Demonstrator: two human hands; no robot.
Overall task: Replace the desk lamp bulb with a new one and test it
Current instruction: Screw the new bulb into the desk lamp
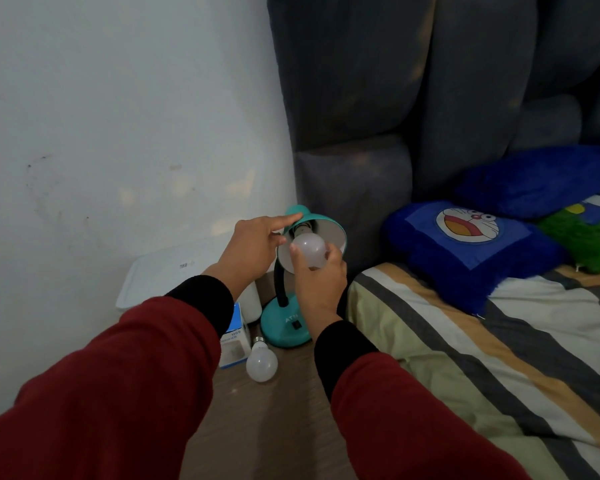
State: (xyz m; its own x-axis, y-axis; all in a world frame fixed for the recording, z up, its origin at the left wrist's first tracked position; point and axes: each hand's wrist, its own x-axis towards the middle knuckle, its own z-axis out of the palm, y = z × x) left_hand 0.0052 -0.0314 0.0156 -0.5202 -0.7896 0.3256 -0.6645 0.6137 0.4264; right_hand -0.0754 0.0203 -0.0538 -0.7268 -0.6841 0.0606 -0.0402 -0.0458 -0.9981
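Observation:
A teal desk lamp stands on a brown bedside table (278,403), its round base (281,327) near the bed and its shade (329,230) tilted toward me. A white bulb (309,249) sits with its metal cap at the socket inside the shade. My right hand (319,282) grips this bulb from below. My left hand (253,247) rests on the shade's back and rim, steadying it. A second white bulb (261,362) lies loose on the table in front of the lamp base. The lamp is unlit.
A blue and white bulb box (234,341) and a white cylinder (250,303) stand left of the lamp, with a white container lid (160,275) behind. The wall is at left. A bed with a striped sheet (482,358) and blue pillows (471,247) fills the right.

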